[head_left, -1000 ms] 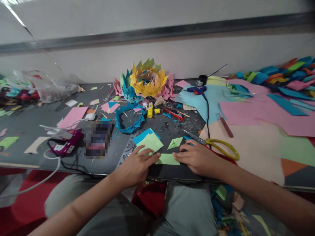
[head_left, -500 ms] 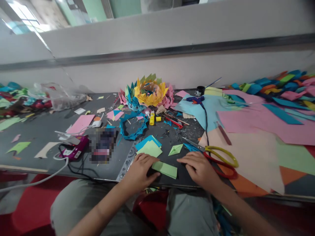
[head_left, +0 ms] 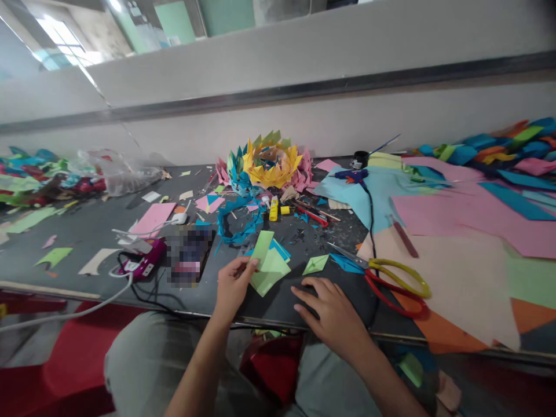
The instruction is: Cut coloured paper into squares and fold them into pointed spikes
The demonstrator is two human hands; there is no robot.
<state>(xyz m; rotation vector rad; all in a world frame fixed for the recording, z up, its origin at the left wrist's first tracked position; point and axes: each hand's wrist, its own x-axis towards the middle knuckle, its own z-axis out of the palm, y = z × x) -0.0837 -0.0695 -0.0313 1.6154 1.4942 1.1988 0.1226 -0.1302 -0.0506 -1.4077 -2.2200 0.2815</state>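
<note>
Between thumb and fingers, my left hand (head_left: 234, 284) pinches a light green folded paper strip (head_left: 263, 245), held upright at a tilt. Behind and below it lie light green paper squares (head_left: 273, 273), with blue paper squares (head_left: 281, 249) showing at their edge. My right hand (head_left: 324, 304) hovers low by the table's front edge, fingers apart and nothing in them. Just beyond its fingertips rests a small folded green paper piece (head_left: 315, 264). To the right of that sit a blue folded piece (head_left: 346, 263) and large scissors (head_left: 386, 275) with yellow and red handles.
A ring of blue folded paper (head_left: 240, 221) and a yellow paper ring (head_left: 272, 164) stand farther back. A glue stick (head_left: 273, 209), glue gun (head_left: 351, 175), phone (head_left: 191, 255) and purple power strip (head_left: 145, 259) surround the work area. Large paper sheets (head_left: 460, 266) cover the right side.
My left hand has lifted the green strip off the table and turned it upright. My right hand has shifted left and its fingers have spread. The view has swung slightly left.
</note>
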